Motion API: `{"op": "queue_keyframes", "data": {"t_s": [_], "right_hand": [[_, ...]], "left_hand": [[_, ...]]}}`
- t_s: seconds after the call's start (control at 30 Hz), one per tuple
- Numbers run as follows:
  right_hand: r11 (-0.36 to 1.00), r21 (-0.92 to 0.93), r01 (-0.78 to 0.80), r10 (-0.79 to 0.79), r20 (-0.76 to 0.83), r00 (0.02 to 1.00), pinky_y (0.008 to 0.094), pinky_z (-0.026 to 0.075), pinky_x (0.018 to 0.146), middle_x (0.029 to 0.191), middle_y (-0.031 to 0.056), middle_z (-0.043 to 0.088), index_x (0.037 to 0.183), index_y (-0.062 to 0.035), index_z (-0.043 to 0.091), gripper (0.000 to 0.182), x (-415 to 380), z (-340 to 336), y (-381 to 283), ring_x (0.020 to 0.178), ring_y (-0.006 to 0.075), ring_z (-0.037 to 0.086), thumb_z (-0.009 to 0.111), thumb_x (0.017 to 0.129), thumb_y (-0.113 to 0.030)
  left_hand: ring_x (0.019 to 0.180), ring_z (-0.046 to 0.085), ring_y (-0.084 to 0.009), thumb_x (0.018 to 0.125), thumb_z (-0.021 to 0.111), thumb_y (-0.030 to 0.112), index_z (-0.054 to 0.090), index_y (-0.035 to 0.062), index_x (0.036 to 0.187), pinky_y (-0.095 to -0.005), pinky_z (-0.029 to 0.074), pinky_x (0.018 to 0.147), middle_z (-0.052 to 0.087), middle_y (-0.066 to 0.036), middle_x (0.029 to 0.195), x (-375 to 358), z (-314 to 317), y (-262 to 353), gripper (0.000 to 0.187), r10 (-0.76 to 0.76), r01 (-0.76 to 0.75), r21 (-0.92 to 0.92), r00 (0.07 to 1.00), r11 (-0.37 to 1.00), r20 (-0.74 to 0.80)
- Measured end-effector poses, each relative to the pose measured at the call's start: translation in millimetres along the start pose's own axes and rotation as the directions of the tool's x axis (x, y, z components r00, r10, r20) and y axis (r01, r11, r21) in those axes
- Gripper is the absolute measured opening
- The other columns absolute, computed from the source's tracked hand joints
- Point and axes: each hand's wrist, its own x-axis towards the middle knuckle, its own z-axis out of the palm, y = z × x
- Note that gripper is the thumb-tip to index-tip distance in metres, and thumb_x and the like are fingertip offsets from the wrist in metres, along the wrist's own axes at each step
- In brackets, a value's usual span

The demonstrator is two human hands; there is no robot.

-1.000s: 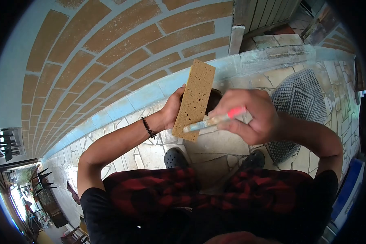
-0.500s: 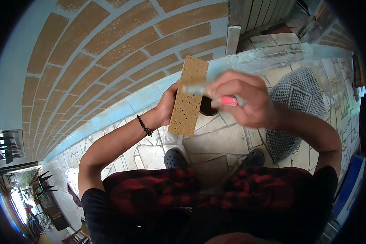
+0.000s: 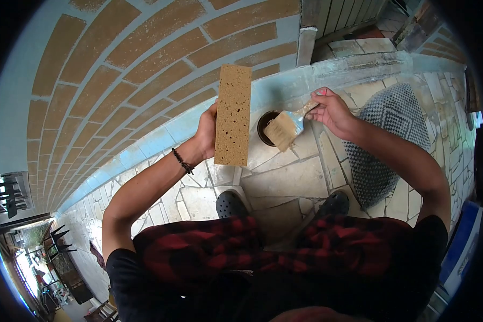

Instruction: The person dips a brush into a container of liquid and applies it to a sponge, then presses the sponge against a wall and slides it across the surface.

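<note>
My left hand [image 3: 207, 131] grips a long tan sponge [image 3: 234, 115] from behind its left edge; its broad face, pitted with dark holes, is turned up toward me. In my right hand [image 3: 331, 112] is a paintbrush [image 3: 297, 121], held by the handle with the fingers closed round it. Its wide bristles are coated tan and hang over the right side of a round dark pot [image 3: 265, 122] on the floor. The brush covers part of the pot's opening. Sponge and brush are apart.
A wall [image 3: 161, 53] with tan painted bricks and pale joints rises ahead and left. A grey-and-white woven cushion [image 3: 389, 142] lies on the stone-paved floor [image 3: 284, 180] beside my right arm. My dark clogs [image 3: 231, 205] are below the sponge.
The paintbrush has moved off the sponge, right and down, to the pot, its bristles now pointing lower. My left hand has shifted the sponge a little left and up, and turned it more upright.
</note>
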Motion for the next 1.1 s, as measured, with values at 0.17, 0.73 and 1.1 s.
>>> {"op": "queue_keyframes", "data": {"t_s": [0.17,0.73,1.1], "right_hand": [[0.997,0.027,-0.074,0.075,-0.016,0.997,0.0394,0.06,0.084,0.114,0.014,0.064,0.115,-0.0049,0.055,0.017,23,-10,30,0.097,0.0289,0.071,0.064,0.104,-0.014],[0.824,-0.548,-0.145,-0.11,-0.404,0.908,0.043,0.049,0.09,0.127,0.0107,0.062,0.133,-0.008,0.058,0.051,38,-27,29,0.109,0.0229,0.059,0.073,0.092,-0.034],[0.776,-0.264,0.572,-0.621,-0.161,0.767,0.0277,0.049,0.079,0.099,0.0039,0.068,0.109,-0.0035,0.066,0.015,-18,21,-126,0.083,0.0131,0.061,0.068,0.098,-0.014]], "left_hand": [[0.089,0.072,-0.0271,0.107,0.028,0.047,0.062,0.006,0.128,-0.0427,0.061,0.078,0.071,-0.013,0.108,-5,0,0,0.057,0.003,-0.002,0.027,0.999,1.0,-0.033],[0.096,0.071,-0.0245,0.109,0.028,0.045,0.059,0.005,0.133,-0.0421,0.06,0.083,0.071,-0.013,0.114,-21,31,8,0.056,0.029,-0.015,0.197,0.998,0.98,-0.064],[0.152,0.035,-0.0216,0.112,0.048,0.039,0.019,0.0143,0.169,-0.0392,0.029,0.124,0.039,-0.013,0.163,-66,102,50,0.069,0.377,-0.497,0.461,0.865,0.735,0.331]]}}
